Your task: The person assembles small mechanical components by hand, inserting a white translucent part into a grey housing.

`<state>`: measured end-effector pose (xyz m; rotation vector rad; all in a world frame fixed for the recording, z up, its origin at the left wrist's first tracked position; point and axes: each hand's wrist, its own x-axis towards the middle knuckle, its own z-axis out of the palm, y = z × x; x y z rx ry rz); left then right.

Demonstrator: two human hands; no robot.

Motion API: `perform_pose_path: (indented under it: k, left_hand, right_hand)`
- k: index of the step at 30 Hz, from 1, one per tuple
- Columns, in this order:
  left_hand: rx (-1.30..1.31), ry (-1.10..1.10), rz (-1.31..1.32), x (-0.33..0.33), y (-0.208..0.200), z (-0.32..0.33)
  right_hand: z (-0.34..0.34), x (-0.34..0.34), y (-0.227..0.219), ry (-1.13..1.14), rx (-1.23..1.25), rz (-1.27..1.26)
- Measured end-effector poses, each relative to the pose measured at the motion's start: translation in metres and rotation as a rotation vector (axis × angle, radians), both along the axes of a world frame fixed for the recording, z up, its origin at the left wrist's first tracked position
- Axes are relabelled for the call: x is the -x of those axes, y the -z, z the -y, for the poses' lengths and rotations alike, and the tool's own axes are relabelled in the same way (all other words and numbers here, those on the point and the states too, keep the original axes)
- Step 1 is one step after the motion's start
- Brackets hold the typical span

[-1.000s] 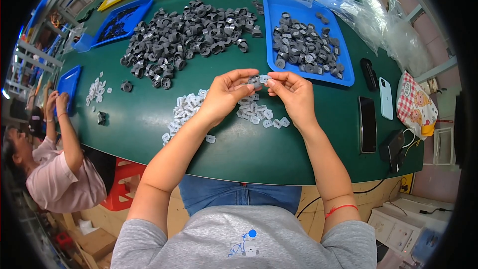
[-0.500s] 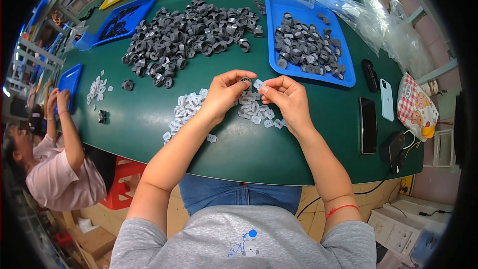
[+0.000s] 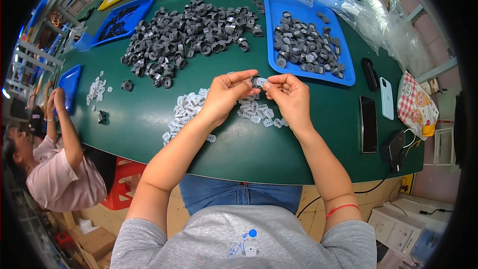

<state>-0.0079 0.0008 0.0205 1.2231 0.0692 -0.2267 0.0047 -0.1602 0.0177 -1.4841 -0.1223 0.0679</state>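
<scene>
Between finger and thumb, my left hand (image 3: 229,92) grips a dark grey ring-shaped plastic part (image 3: 254,80). My right hand (image 3: 289,95) pinches a small translucent white plastic plate (image 3: 260,83) against the face of that grey part. Whether the plate sits inside it, I cannot tell. Under and beside my hands lie white plates in two heaps, a left heap (image 3: 186,108) and a right heap (image 3: 256,110). Farther away spreads a big pile of dark grey parts (image 3: 184,35). A blue tray (image 3: 271,30) at the right holds grey parts, some showing pale plates.
Phones, one black (image 3: 368,124) and one light blue (image 3: 387,98), lie at the right beside a patterned bag (image 3: 416,104). Clear plastic bags (image 3: 343,7) cover the far right edge. At the left, a co-worker (image 3: 64,169) sits by a small blue tray (image 3: 69,82).
My right hand has brought the white plate up against the grey part, which before was apart from it. My left hand has turned the grey part slightly.
</scene>
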Motion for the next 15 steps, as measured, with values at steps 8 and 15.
perform_pose_path:
  k: [8,15]
  left_hand:
    - [-0.041,0.011,0.042,0.0010,0.0001,0.0016]
    - [-0.134,0.018,0.106,0.0007,0.0041,0.0016]
  right_hand:
    - [-0.0013,0.0008,0.0047,0.001,0.044,0.058]
    - [-0.0026,-0.0015,0.0058,-0.001,-0.054,-0.051]
